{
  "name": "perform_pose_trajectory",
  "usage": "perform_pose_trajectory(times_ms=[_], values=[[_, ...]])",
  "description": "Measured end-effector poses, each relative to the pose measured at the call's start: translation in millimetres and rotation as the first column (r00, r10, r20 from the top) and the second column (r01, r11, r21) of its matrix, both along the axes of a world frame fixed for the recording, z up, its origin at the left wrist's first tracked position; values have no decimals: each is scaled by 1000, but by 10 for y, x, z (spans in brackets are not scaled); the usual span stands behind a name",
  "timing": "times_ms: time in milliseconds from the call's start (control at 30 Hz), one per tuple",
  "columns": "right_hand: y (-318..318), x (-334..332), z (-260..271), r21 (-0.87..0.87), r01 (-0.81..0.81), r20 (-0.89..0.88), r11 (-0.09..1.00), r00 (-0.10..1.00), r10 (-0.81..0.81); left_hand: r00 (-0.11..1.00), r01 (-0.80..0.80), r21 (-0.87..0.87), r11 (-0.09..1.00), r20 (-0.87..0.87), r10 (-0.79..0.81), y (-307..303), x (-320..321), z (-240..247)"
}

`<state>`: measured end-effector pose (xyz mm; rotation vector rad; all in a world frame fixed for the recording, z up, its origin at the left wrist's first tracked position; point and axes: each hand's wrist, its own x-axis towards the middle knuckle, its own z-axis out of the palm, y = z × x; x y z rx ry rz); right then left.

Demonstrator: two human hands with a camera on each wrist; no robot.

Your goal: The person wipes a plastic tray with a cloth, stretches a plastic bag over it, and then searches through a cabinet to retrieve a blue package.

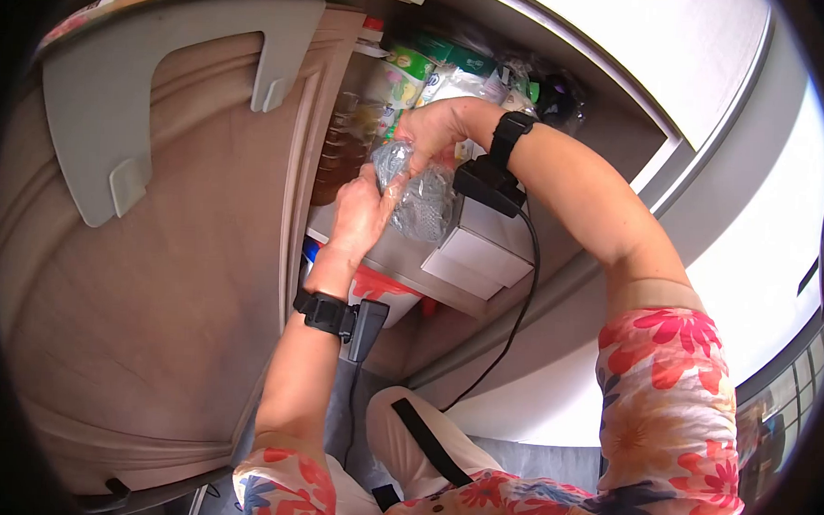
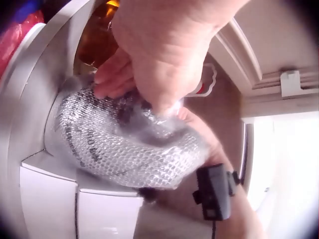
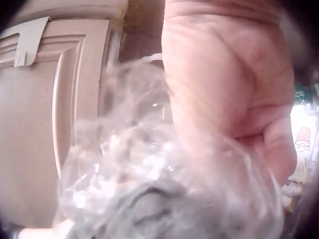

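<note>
A clear plastic bag [image 1: 420,203] with grey, mesh-textured contents is between both hands at the front of an open cabinet. My left hand [image 1: 359,210] grips its near left side. In the left wrist view, the left fingers and thumb press into the crinkled top of the bag [image 2: 124,144], which carries dark print. From the far side, my right hand [image 1: 434,131] holds the upper part of the bag with curled fingers. Loose clear film [image 3: 149,149] covers part of the right hand [image 3: 229,84] in the right wrist view, and its fingertips are hidden.
White boxes [image 1: 480,246] stand right of the bag on the cabinet shelf [image 1: 411,277]. Behind are colourful packages [image 1: 405,76] and a brown bottle [image 1: 335,164]. The open door [image 1: 175,276] with a grey hanger hook [image 1: 99,110] is at left. Below is a white-and-red container [image 1: 383,297].
</note>
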<state>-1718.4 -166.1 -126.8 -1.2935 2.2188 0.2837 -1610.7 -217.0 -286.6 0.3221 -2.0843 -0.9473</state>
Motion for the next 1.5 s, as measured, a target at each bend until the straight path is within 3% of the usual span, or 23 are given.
perform_pose_trajectory(times_ms=[33, 67, 100, 167, 233, 267, 300, 333, 367, 433, 467, 533, 567, 633, 667, 767, 900, 1167, 1233, 1267, 1300, 1367, 1500], values=[[3, -29, -21, -14, 0, 40, 1000, 999, 0, 965, 261, 275, 925, -63, -253, -31, -2, -13], [0, -56, -21, -12, -5, 39, 1000, 999, 5, 865, 492, 503, 711, -191, -464, -60, 9, -20], [9, -68, -15, -23, -52, -55, 998, 997, 51, 867, 489, 505, 711, -192, -461, -65, 77, -9], [77, -103, 56, -33, -104, -149, 994, 984, 98, 529, 818, 521, 243, -518, -672, -58, 252, 13], [160, -165, 201, -164, -12, -266, 986, 963, -32, 530, 820, 511, 256, -512, -676, -76, 206, -62], [189, -190, 268, -164, -16, -269, 986, 963, -29, 692, 708, 459, 537, -299, -657, -90, 126, -136], [229, -181, 351, -248, 43, -329, 968, 936, -126, 826, 552, 332, 765, -91, -556, -81, 79, -166], [271, -195, 421, -334, 97, -377, 938, 898, -227, 914, 401, 197, 895, -26, -404, -43, 53, -226], [302, -269, 485, -336, 103, -377, 936, 896, -234, 912, 407, 195, 892, -25, -410, -26, 17, -273], [350, -436, 606, -460, 121, -431, 880, 836, -340, 969, 212, -25, 977, 132, -207, 32, -5, -301], [390, -493, 666, -500, 48, -520, 865, 782, -344, 968, 218, -27, 976, 134, -212, 48, -48, -374], [480, -476, 766, -529, -61, -680, 846, 627, -380, 992, 78, -152, 985, 111, -62, 77, -149, -547], [491, -489, 752, -532, -57, -679, 844, 625, -385, 992, 82, -156, 984, 111, -65, 99, -172, -594], [465, -482, 669, -697, -207, -703, 686, 384, -599, 995, -45, -308, 950, 73, 70, 149, -174, -626], [484, -483, 649, -656, -188, -739, 731, 359, -570, 995, -40, -307, 951, 79, 67, 153, -187, -640], [417, -700, 592, -621, -216, -775, 754, 318, -547, 988, -32, -313, 949, 133, 77, 152, -182, -615], [118, -956, 593, -570, -197, -811, 798, 290, -508, 995, -50, -319, 947, 66, 74, 156, -137, -643], [-136, -1673, 499, -571, -239, -812, 785, 300, -500, 996, -89, -336, 938, -20, 87, 176, -163, -623], [-147, -1731, 455, -698, -406, -709, 590, 278, -648, 995, -95, -332, 939, -28, 91, 175, -172, -634], [-87, -1754, 461, -561, -379, -814, 736, 91, -573, 996, -87, -323, 942, -20, 85, 174, -178, -640], [-81, -1811, 463, -561, -377, -815, 737, 93, -572, 997, -78, -313, 947, -16, 77, 179, -181, -639], [-59, -1904, 536, -735, -306, -677, 605, 279, -681, 997, -75, -310, 948, -19, 72, 188, -165, -615], [-2, -1703, 600, -720, -144, -687, 679, 282, -669, 995, -88, -308, 947, -69, 70, 184, -171, -621]])
